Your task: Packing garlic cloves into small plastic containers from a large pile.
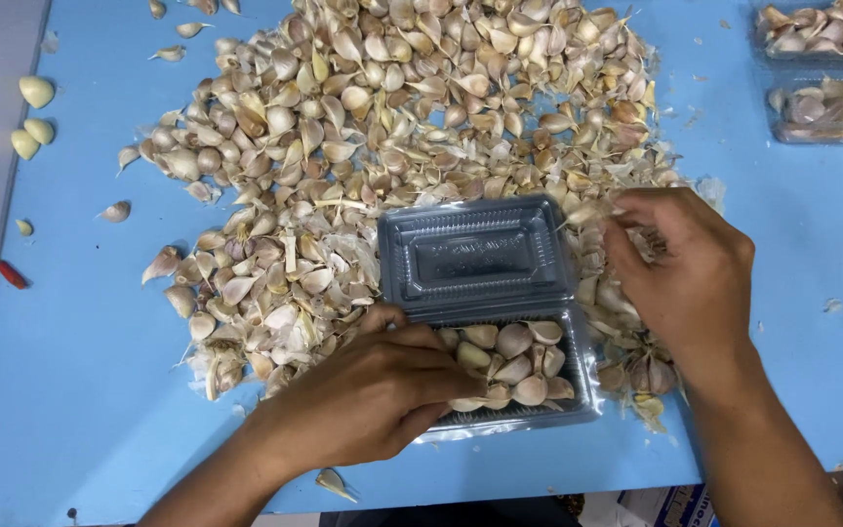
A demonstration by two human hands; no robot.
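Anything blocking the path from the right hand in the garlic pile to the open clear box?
Nothing visible. The right hand is beside the clear box, whose lid is folded back; only the left hand covers its near-left edge.

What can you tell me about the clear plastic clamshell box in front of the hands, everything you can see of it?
The clear plastic clamshell box lies open on the blue table, at the near edge of the garlic clove pile. It looks like thin, glossy, see-through plastic. Its ribbed lid is hinged back flat and rests on cloves; the tray nearer the person is partly filled with unpeeled cloves. The left hand lies on the tray's left side, fingers over the cloves. The right hand is in the pile beside the box's right edge.
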